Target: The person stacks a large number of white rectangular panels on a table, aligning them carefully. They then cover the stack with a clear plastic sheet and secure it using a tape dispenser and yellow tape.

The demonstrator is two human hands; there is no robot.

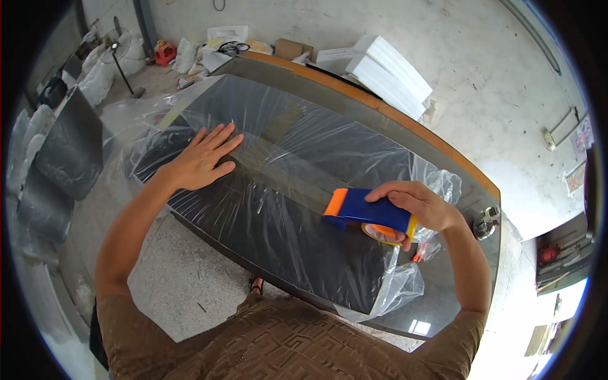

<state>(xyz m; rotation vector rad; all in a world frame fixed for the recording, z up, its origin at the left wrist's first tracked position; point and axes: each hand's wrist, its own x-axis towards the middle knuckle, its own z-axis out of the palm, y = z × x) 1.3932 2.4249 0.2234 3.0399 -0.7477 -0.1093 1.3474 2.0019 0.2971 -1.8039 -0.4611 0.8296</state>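
Observation:
A large flat dark panel [310, 256] lies on the table, wrapped in wrinkled clear plastic film [354, 149]. My left hand [206, 158] rests flat on the film at the panel's left part, fingers spread. In my right hand [415, 204] is a blue and orange tape dispenser [375, 209], held low over the right part of the panel. A roll of tape [382, 233] shows under its blue body. From its orange front end a strip of clear tape [285, 179] runs along the film toward my left hand. Another tape strip [282, 123] crosses it toward the far edge.
The table [443, 278] has an orange far edge [437, 139]. At its right end stands a small glass bottle [485, 227], and a small red item [417, 256] lies near the film's end. White foam blocks [389, 73] lean behind. Wrapped dark panels [69, 145] stand at left, near a fan [121, 63].

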